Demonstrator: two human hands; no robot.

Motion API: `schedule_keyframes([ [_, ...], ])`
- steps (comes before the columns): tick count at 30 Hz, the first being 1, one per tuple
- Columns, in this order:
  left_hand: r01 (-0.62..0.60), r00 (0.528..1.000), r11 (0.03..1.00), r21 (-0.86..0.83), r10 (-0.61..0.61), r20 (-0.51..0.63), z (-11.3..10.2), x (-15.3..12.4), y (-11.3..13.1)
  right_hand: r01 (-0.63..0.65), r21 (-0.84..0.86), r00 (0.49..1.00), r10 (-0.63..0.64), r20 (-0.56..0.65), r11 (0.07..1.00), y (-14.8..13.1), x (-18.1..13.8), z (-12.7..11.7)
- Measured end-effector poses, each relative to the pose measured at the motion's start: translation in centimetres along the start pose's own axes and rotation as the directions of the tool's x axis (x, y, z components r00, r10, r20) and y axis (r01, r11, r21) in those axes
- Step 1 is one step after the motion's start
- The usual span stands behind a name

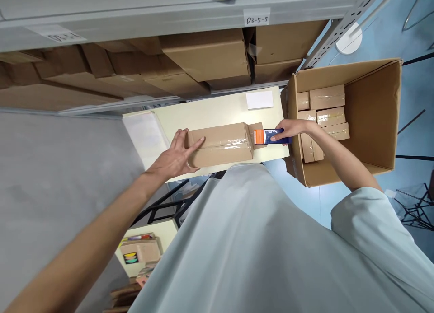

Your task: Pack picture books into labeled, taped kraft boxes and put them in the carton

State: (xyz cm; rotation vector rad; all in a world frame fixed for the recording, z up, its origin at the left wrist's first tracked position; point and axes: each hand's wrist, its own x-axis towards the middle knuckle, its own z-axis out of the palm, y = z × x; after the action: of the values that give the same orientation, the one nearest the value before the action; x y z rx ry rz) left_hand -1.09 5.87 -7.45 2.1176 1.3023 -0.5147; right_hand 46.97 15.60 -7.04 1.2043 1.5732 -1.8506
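A long brown cardboard box [222, 143] lies on a small pale table [210, 109], with clear tape along its top seam. My left hand [178, 155] rests flat on the box's left end, fingers spread. My right hand [293, 128] grips a blue and orange tape dispenser [269, 136] at the box's right end, where a flap stands open.
A large open carton [376, 119] with several small taped boxes [327, 97] stands to the right on the blue floor. Grey shelving [169, 15] with stacked cartons rises behind the table. A white card [259, 99] lies on the table. Another low table with coloured items sits at lower left.
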Motion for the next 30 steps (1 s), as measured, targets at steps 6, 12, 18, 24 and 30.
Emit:
schedule_keyframes([
  [6,-0.029,0.999,0.999,-0.021,0.029,0.013,0.6,0.0,-0.5,0.028,-0.023,0.999,-0.027,0.04,0.999,-0.6,-2.0,0.1],
  [12,0.014,0.999,1.0,-0.008,-0.014,0.035,0.6,0.2,-0.4,-0.015,-0.116,1.0,0.018,0.022,0.993,-1.6,-2.5,0.0],
  [18,0.009,1.0,1.0,-0.018,-0.009,0.017,0.6,0.2,-0.1,-0.12,-0.238,0.991,0.102,-0.087,0.964,-2.5,-1.4,1.2],
  [24,-0.011,1.0,1.0,-0.015,0.011,0.008,0.0,0.2,0.7,-0.361,-0.389,0.899,0.204,-0.388,0.848,-6.6,-0.7,6.7],
  [30,-0.091,0.991,0.995,-0.036,0.087,-0.099,0.1,-0.1,0.3,-0.566,-0.361,0.751,0.283,-0.596,0.741,-8.2,0.0,11.8],
])
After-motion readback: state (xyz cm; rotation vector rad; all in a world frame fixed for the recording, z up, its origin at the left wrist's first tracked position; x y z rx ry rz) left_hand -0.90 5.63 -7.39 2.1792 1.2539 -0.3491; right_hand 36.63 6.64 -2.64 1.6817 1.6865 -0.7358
